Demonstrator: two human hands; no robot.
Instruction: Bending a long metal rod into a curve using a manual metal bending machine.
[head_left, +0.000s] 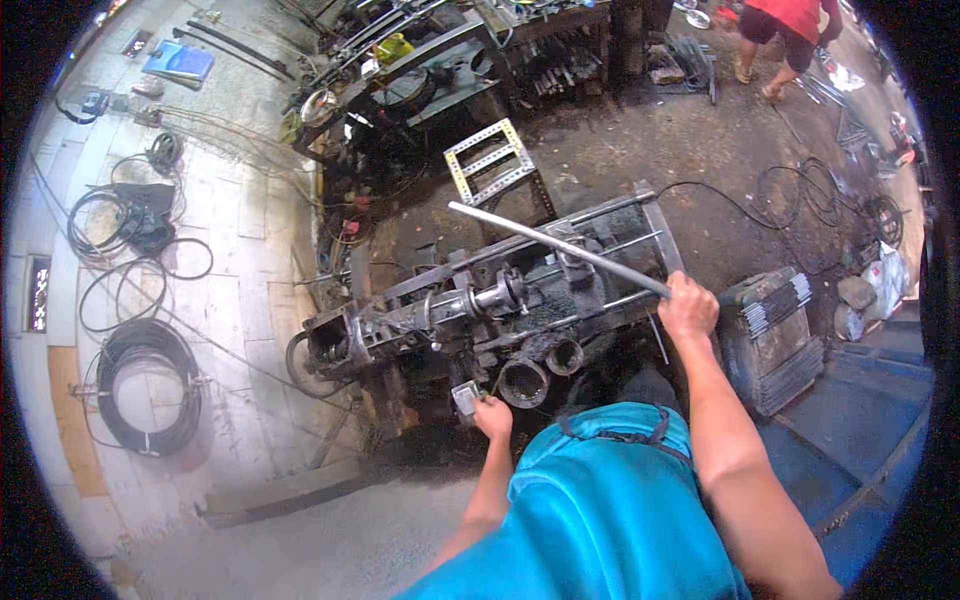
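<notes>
A long, light grey metal rod (560, 245) slants over the machine, and my right hand (690, 308) is closed around its near right end. The rod's far end points up and left, past the machine's back rail. My left hand (492, 416) has its fingers closed at a small pale grey box (465, 397) at the machine's near side; what the box is cannot be made out. Beneath the rod lies a dark, greasy lathe-like machine (440, 312) with a shiny cylindrical chuck (498, 294). Two round pipe ends (523, 383) face me beside my left hand.
A perforated metal frame (490, 162) stands behind the machine. A cluttered workbench (440, 85) is farther back. On the left wall side are coiled black cables (150, 388). Stacked metal rods on a block (775, 325) stand at right. A person in red (790, 25) bends at the far right.
</notes>
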